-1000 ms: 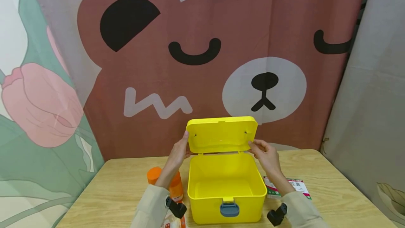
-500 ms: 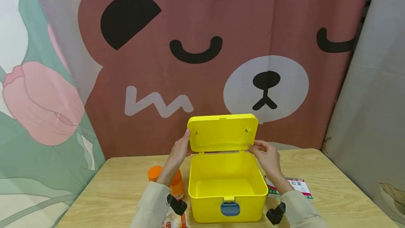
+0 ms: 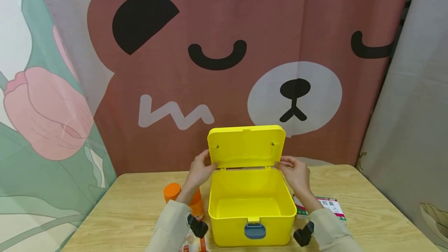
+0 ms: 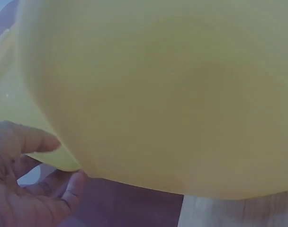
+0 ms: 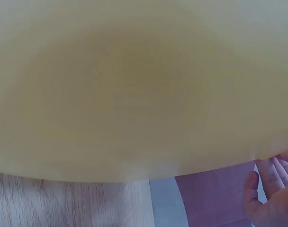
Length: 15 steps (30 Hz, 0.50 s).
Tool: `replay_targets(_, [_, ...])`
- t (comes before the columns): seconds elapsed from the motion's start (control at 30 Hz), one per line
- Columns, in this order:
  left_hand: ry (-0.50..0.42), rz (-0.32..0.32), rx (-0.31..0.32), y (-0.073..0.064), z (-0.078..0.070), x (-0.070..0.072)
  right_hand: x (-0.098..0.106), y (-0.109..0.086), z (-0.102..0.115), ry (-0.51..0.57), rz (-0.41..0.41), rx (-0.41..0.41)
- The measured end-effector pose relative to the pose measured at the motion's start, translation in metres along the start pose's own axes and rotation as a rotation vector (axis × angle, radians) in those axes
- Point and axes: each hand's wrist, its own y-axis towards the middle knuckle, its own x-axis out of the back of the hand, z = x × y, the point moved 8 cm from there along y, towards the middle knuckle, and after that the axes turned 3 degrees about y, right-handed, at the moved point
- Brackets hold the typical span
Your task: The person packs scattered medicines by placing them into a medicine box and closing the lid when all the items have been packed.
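A yellow plastic storage box (image 3: pixel 252 230) with a grey-blue latch (image 3: pixel 254 230) stands on the table, its bare inside floor visible. Its hinged lid (image 3: pixel 246 147) is raised upright at the back. My left hand (image 3: pixel 200 171) pinches the lid's lower left corner, thumb on the inner face and fingers behind. At the lower right corner, my right hand (image 3: pixel 295 173) pinches the lid in much the same way. In the left wrist view the box wall fills most of the picture, with the left hand (image 4: pixel 32 184) at lower left. The right hand (image 5: pixel 274 194) is partly cut off in the right wrist view.
Left of the box, two orange-capped containers (image 3: pixel 172 192) stand partly behind the left forearm. A white and orange packet (image 3: pixel 194 244) lies in front of them. A flat printed carton (image 3: pixel 330 206) lies right of the box, partly under the right forearm. A bear-print curtain (image 3: pixel 164 81) hangs behind the table.
My left hand has shifted down the lid's left edge, its thumb moving from high on the side to the lower corner. The right hand and the lid stay nearly where they were.
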Motion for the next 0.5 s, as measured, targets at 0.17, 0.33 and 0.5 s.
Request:
replay_targets(0.17, [0.029,-0.028,-0.061,0.0025,0.0015,0.0001,0.0004,0.0012,-0.001,-0.022,-0.03,0.014])
replay_targets(0.33, [0.06,-0.082,-0.096,0.0035,0.0016,0.0024,0.0003,0.002,-0.0003,-0.034,-0.043,0.02])
replay_targets(0.5, [0.035,-0.121,-0.047,0.0036,0.0063,0.0039,0.0004,0.0024,-0.0014,-0.029,-0.041,0.008])
